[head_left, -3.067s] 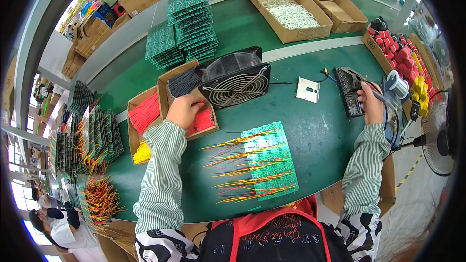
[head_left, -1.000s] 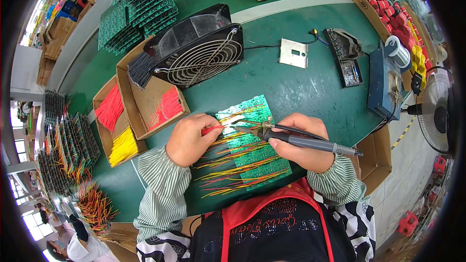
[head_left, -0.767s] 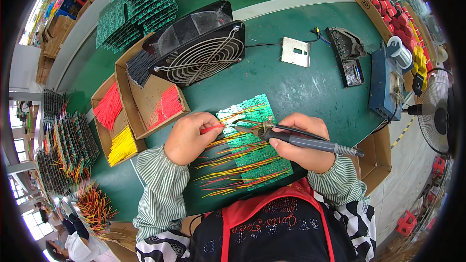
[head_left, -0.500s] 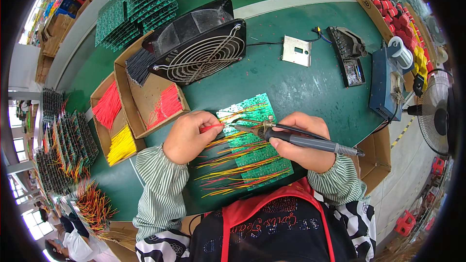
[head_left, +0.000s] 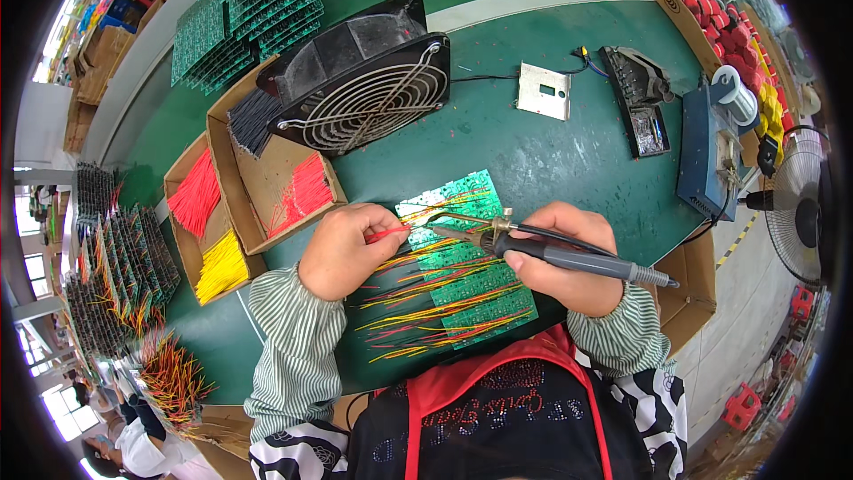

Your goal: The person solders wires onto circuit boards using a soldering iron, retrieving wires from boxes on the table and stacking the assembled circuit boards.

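A green circuit board [head_left: 475, 289] lies on the bench before me, with several rows of red, yellow and black wires fanning out over its left edge. My left hand [head_left: 351, 249] is closed in a pinch on red wire [head_left: 384, 235] beside the board's upper left part. In my right hand [head_left: 569, 253] is a grey-handled soldering iron [head_left: 569, 260], held like a pen. A curved metal feed tube [head_left: 466, 218] is fixed to the iron. Its tip points at the board near my left fingertips; the exact contact is too small to tell.
Cardboard trays of red wires [head_left: 194, 194] and yellow wires [head_left: 222, 267] stand at the left. Behind them is a black fan [head_left: 364, 80]. At the right are a blue solder station [head_left: 706, 156] with a wire spool and a black iron holder [head_left: 635, 102]. Stacked boards [head_left: 249, 18] stand far left.
My right hand and the soldering iron have shifted slightly to the right, and the tip has drawn back a little. My left hand stays in place with the red wire.
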`<act>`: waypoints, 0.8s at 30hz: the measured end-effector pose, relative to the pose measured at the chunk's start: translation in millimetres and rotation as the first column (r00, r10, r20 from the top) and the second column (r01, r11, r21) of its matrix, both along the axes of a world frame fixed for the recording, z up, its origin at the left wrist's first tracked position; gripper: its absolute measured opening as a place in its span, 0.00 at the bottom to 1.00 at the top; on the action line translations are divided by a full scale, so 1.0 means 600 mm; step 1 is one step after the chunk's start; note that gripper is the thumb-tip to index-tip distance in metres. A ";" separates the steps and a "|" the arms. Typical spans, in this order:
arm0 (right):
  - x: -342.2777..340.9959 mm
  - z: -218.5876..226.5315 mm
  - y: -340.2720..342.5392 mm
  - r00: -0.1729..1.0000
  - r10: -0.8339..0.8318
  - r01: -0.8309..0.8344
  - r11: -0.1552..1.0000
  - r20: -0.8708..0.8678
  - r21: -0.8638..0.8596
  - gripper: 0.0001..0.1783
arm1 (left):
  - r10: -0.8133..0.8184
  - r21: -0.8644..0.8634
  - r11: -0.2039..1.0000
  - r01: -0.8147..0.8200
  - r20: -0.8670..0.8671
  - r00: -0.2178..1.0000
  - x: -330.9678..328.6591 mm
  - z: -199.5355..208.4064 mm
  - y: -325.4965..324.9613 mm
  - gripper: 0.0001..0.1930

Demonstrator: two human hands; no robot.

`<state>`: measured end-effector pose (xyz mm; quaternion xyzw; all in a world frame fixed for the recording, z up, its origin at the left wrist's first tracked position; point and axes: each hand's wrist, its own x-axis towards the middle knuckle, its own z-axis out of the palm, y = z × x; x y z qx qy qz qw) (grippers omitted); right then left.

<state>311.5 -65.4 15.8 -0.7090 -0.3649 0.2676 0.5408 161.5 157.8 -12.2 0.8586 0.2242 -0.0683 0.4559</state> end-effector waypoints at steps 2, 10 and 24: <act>0.003 0.007 -0.004 1.000 -0.012 0.012 1.000 0.017 -0.023 0.11 | 0.008 0.024 1.000 -0.009 0.031 0.999 -0.002 0.001 -0.002 0.07; 0.011 0.001 -0.033 0.997 -0.070 0.071 0.997 0.037 -0.038 0.11 | -0.012 0.352 0.931 -0.095 0.288 0.957 0.008 0.052 -0.045 0.04; 0.008 -0.013 -0.020 0.997 -0.063 0.061 0.997 -0.042 -0.036 0.10 | -0.093 0.296 0.955 0.032 0.197 0.976 0.033 0.004 -0.042 0.05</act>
